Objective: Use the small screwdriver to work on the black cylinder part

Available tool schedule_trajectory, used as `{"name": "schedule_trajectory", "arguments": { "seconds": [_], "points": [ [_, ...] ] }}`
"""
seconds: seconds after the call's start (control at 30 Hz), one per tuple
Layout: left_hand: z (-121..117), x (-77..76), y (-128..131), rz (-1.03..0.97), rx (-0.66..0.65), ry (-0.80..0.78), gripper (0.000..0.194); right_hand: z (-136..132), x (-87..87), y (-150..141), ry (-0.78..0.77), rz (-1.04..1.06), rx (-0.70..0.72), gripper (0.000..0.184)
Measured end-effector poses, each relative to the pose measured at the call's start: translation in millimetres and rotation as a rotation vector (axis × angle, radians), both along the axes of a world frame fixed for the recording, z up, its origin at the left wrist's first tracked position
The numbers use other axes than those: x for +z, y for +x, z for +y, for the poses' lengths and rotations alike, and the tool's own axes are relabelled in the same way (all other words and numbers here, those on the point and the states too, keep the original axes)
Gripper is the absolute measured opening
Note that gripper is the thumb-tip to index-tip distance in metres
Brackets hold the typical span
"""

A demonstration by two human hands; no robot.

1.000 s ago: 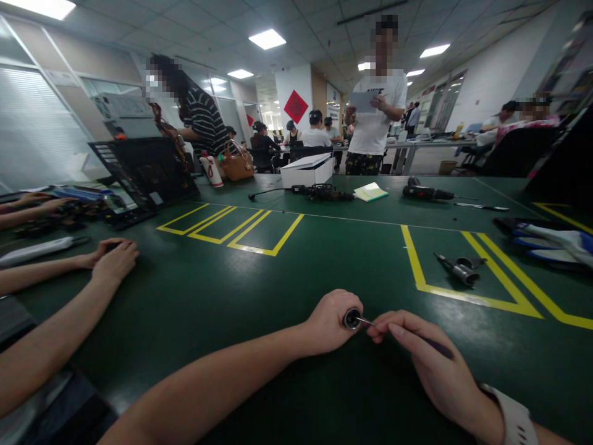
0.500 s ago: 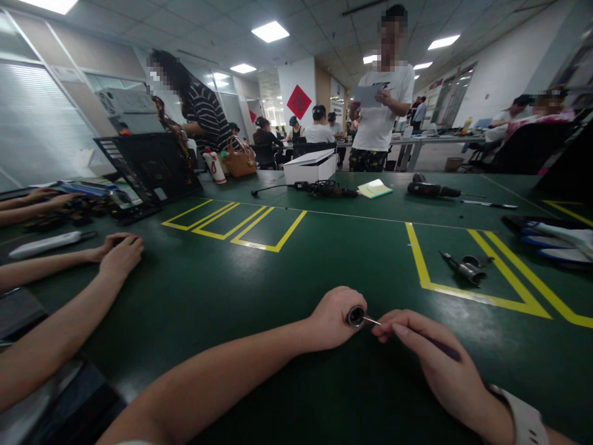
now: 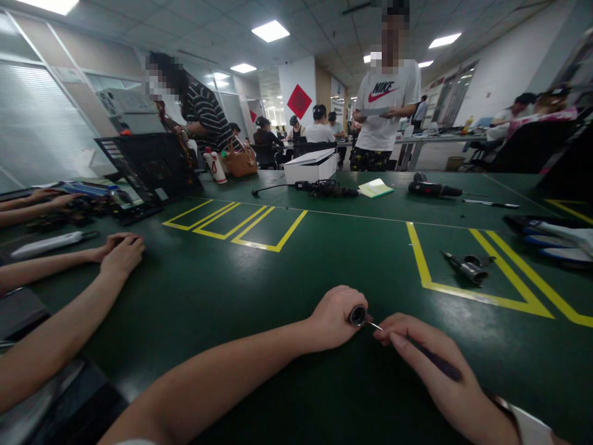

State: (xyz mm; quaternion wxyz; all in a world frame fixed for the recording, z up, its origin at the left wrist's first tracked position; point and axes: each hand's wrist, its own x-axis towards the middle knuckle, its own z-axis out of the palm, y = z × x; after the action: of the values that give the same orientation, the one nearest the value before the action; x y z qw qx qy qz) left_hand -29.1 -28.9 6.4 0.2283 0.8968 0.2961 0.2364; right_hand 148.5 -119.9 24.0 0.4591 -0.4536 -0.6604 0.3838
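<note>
My left hand (image 3: pixel 334 316) is closed around a dark metal cylindrical part (image 3: pixel 357 316), whose round open end faces me. Most of that part is hidden in the palm. In my right hand (image 3: pixel 428 355) lies a thin tool with a dark handle (image 3: pixel 440 364) and a slim metal shaft (image 3: pixel 376 326), probably a small screwdriver. The shaft's tip reaches the rim of the cylindrical part; whether it touches cannot be made out. To the right, several loose metal parts (image 3: pixel 472 269) lie inside a yellow-taped outline.
The green table (image 3: pixel 222 290) carries a power drill (image 3: pixel 433 187), a pen (image 3: pixel 491 203), a notepad (image 3: pixel 375 188), a bundled black cable (image 3: pixel 324 188), a white box (image 3: pixel 310 168) and blue-white gloves (image 3: pixel 563 244). A co-worker's hands (image 3: pixel 121 252) rest at left. People stand beyond.
The tool's shaft has shifted from the cylindrical part's opening to its lower right rim. My right hand has moved slightly. The person standing opposite has lowered a grey sheet-like object.
</note>
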Motion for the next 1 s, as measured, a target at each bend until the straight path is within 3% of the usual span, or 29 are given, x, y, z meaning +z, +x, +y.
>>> {"name": "schedule_trajectory", "arguments": {
  "seconds": [0.33,0.6,0.73,1.0],
  "points": [
    [2,-0.4,-2,-0.076,-0.074,-0.015,0.012,10,0.6,-1,-0.220,0.350,0.006,0.025],
    [1,-1.8,0,0.002,-0.031,0.039,0.014,2,3.5,-1,-0.042,0.047,-0.026,0.023],
    [1,-3.1,-1,0.026,-0.051,0.094,0.013,2,4.1,-2,-0.024,0.019,-0.010,0.023],
    [2,-0.2,-1,-0.007,-0.070,0.015,0.011,12,0.2,-1,-0.252,0.359,-0.022,0.025]
  ]
}}
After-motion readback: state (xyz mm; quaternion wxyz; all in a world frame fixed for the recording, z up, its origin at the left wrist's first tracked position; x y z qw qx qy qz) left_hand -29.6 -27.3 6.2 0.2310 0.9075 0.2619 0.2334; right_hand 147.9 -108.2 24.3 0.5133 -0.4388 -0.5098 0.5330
